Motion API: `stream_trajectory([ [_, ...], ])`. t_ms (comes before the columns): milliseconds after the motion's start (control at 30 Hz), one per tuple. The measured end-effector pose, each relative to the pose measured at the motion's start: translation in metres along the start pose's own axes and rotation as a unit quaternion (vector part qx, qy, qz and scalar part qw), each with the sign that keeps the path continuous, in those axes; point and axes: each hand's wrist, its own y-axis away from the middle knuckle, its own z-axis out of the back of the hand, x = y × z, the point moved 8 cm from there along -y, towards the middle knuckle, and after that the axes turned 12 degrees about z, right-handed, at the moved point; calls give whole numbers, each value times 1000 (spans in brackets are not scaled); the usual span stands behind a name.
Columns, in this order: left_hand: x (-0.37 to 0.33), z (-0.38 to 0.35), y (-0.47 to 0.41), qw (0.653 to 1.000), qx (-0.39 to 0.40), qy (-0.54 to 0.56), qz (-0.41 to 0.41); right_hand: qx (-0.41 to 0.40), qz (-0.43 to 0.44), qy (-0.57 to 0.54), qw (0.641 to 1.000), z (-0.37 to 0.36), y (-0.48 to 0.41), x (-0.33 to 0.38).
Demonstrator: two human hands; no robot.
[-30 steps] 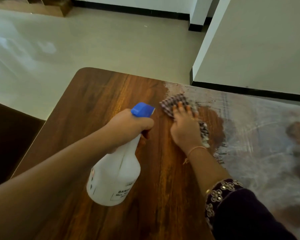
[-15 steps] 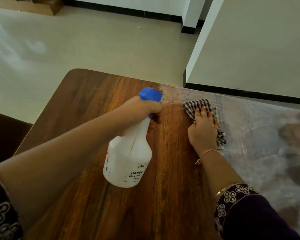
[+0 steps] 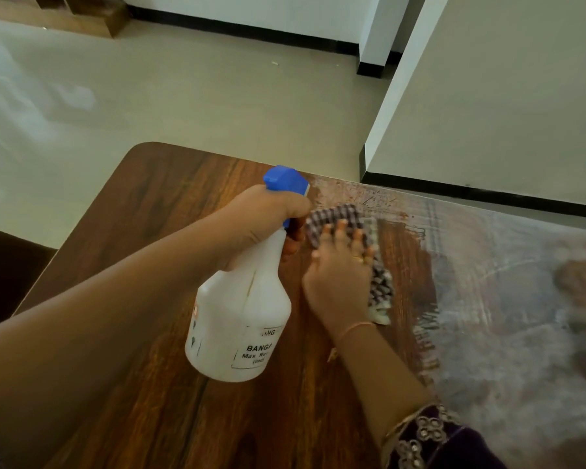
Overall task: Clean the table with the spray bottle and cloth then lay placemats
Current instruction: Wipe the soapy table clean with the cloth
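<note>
A white spray bottle (image 3: 241, 319) with a blue trigger head hangs above the brown wooden table (image 3: 170, 204), its neck gripped by my left hand (image 3: 261, 221). Just right of it, my right hand (image 3: 339, 269) presses flat on a purple-and-white checked cloth (image 3: 379, 286) lying on the tabletop. The cloth sticks out beyond my fingertips and along the right side of my palm. A cloudy wet film (image 3: 508, 299) covers the table's right half. No placemats are in view.
The table's rounded far-left corner (image 3: 146, 147) borders a pale tiled floor (image 3: 183, 96). A white wall block with a black skirting (image 3: 487, 194) stands just behind the table's far edge on the right. A dark seat (image 3: 4, 265) sits at the left edge.
My right hand has slid the cloth left and toward me, close to the bottle's neck. The bottle has stayed roughly in place in my left hand.
</note>
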Motion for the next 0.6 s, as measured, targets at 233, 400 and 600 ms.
stream_trajectory([
  [233, -8, 9, -7, 999, -37, -10, -4, 28, 105, -17, 994, -2, -50, -1],
  [400, -10, 11, -7, 1000, -20, -3, -10, -20, -117, -19, 993, 21, -56, -103],
  [600, 1, 19, -10, 1000, -12, -13, 3, -24, -129, -42, 990, 12, -73, -70],
])
